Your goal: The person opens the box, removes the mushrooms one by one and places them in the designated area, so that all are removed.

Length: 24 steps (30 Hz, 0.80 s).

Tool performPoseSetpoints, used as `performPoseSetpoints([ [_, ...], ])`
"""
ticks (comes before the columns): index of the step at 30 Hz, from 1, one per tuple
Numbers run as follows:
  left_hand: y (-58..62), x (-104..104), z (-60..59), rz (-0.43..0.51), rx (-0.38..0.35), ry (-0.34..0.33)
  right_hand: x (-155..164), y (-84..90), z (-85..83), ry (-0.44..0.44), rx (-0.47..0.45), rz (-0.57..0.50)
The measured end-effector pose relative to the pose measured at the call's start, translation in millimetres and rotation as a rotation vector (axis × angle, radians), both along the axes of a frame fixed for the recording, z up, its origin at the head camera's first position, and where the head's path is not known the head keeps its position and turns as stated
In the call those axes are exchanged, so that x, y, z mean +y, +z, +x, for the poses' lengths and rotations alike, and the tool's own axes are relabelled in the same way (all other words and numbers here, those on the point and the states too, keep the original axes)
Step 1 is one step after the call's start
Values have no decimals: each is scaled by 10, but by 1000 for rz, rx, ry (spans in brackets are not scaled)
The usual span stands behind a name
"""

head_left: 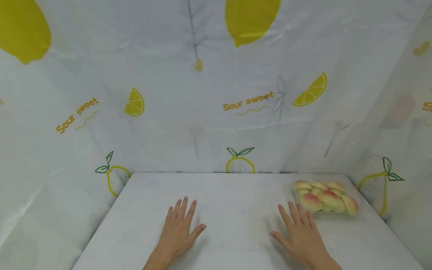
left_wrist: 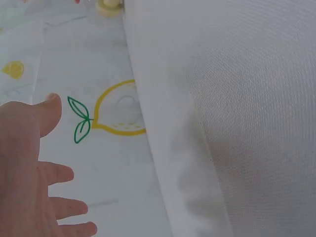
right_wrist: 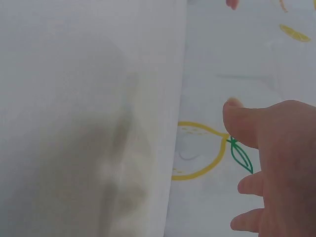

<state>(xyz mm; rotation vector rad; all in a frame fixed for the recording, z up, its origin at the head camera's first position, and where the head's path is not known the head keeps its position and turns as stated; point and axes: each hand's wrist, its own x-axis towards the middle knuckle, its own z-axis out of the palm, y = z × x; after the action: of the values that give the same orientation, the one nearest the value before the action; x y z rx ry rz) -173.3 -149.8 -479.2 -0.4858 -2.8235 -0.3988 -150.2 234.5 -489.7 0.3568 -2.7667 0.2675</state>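
On smooth white table [head_left: 236, 195], flat hands [head_left: 179, 228] near lumpy peach buns [head_left: 324, 197].

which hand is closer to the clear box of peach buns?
Right. The right hand lies flat on the table, its fingertips just short of the clear box of peach buns at the far right. The left hand lies flat well to the left.

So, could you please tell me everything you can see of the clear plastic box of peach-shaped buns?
The clear plastic box of peach-shaped buns lies flat on the white table, near its far right corner. Its walls are transparent and faint, so its lid cannot be made out. Inside sit several rounded cream buns with pink-red blushes, packed close together. The right hand rests flat just beside it, fingertips near its front left edge; contact cannot be told.
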Motion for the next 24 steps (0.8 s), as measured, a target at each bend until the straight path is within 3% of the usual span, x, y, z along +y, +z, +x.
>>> performPoseSetpoints([
  [7,16,63,-9,-3,65,-21,157,50,61,-29,-18,-32],
  [13,-2,124,-29,61,132,-42,309,39,101,-45,-17,-60],
  [20,11,193,-52,99,181,-42,496,40,78,-16,119,-110],
  [24,41,238,-56,141,161,-30,586,90,53,-34,131,-118],
])
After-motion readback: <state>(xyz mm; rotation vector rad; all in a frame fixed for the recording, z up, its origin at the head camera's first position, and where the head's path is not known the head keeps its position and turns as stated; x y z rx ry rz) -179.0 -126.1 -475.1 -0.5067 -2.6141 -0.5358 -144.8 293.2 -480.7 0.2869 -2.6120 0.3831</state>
